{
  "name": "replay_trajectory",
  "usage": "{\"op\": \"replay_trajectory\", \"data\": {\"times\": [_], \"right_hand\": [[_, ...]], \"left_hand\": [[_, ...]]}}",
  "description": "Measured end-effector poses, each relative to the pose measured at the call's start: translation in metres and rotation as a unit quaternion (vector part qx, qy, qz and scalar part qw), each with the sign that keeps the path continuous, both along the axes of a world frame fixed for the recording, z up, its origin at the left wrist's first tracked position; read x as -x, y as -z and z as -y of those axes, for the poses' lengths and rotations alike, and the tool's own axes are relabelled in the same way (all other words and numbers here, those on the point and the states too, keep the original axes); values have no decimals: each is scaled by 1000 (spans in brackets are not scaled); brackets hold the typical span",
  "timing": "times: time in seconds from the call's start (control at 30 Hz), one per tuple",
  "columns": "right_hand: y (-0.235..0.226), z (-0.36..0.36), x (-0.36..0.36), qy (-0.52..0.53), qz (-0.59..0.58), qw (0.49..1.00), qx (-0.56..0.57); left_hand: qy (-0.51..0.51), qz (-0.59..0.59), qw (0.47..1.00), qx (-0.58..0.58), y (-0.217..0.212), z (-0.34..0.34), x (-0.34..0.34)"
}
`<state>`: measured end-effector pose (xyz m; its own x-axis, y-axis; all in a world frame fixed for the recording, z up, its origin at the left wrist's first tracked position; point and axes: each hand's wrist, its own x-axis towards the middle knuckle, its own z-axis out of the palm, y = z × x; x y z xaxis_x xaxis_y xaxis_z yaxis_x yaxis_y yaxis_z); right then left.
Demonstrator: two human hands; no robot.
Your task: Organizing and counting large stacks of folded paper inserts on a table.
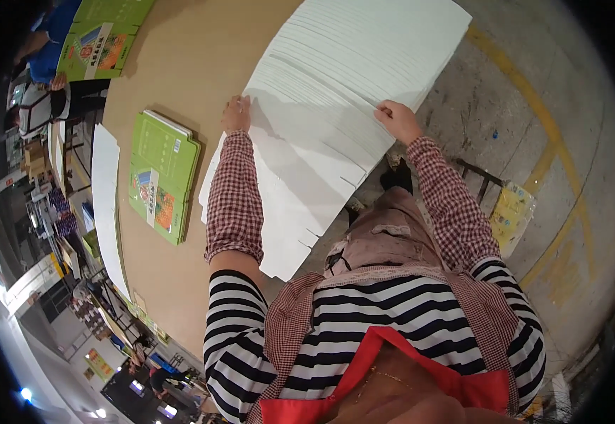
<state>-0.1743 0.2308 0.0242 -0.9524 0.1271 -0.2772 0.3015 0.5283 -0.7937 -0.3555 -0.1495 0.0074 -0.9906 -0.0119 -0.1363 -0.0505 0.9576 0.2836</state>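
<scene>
A fanned stack of white cardboard sheets [350, 78] lies across the table in front of me, its many edges overlapping like steps. My left hand [237, 115] grips the left edge of a sheet, fingers bent over the margin. At the opposite edge my right hand [398, 120] is closed, thumb and fingers pinching the border of a sheet. Between my hands and my body, a white sheet with slits and tabs [286, 205] spreads flat toward me. The undersides of the gripped edges are hidden.
Left of the stack, printed green cartons [162, 177] lie piled on the brown table [180, 92]. More green packaging [102, 42] sits at the far left, near another person in blue [47, 60]. A yellow item [512, 215] stands low on my right, above the concrete floor.
</scene>
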Motion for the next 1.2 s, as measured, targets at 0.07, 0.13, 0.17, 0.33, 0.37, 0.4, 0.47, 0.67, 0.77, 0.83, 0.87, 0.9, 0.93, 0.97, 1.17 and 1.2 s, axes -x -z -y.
{"op": "replay_trajectory", "data": {"times": [0.07, 0.13, 0.17, 0.33, 0.37, 0.4, 0.47, 0.67, 0.77, 0.83, 0.87, 0.9, 0.93, 0.97, 1.17, 1.2], "right_hand": [[0, -5, -1, -12, 26, 1000, -10], [-2, -12, -3, 7, 31, 996, 79], [-2, -15, -2, 5, 30, 994, 102], [-3, -17, -6, 13, 28, 992, 125], [-4, -16, -7, 13, 26, 995, 98], [-6, -14, -8, 13, 22, 997, 70], [-6, -16, -11, 8, 18, 999, 48], [-19, 4, -4, 14, -6, 997, 71], [-43, 6, -3, -18, 96, 961, 260], [-31, -2, -29, -6, 52, 950, 306], [-26, 4, -40, 6, 11, 935, 355], [-16, 19, -52, 4, 9, 935, 356], [-10, 36, -65, 102, -9, 819, 564], [-1, 45, -73, 194, -28, 649, 735], [20, 51, -73, 189, 31, 771, 607], [11, 53, -71, 146, 54, 839, 522]], "left_hand": [[5, 20, 1000, 16, -6, -14, -5], [6, 36, 999, 37, -15, -22, -22], [24, -46, 997, 64, -17, -21, -32], [159, -169, 973, 13, -44, -16, -136], [213, -154, 965, -1, -46, -15, -171], [252, -91, 963, 12, -46, -14, -208], [354, -3, 935, 3, -55, -14, -269], [439, 74, 895, 31, -38, 1, -347], [430, 70, 898, 54, -33, 5, -349], [427, 81, 899, 42, -41, 1, -346], [426, 78, 900, 42, -41, 1, -346], [426, 71, 901, 36, -40, 1, -346], [427, 65, 901, 29, -40, 3, -346], [429, 67, 900, 26, -41, 3, -345], [428, 72, 901, 2, -44, 3, -342], [431, 73, 899, 4, -44, 4, -345]]}}
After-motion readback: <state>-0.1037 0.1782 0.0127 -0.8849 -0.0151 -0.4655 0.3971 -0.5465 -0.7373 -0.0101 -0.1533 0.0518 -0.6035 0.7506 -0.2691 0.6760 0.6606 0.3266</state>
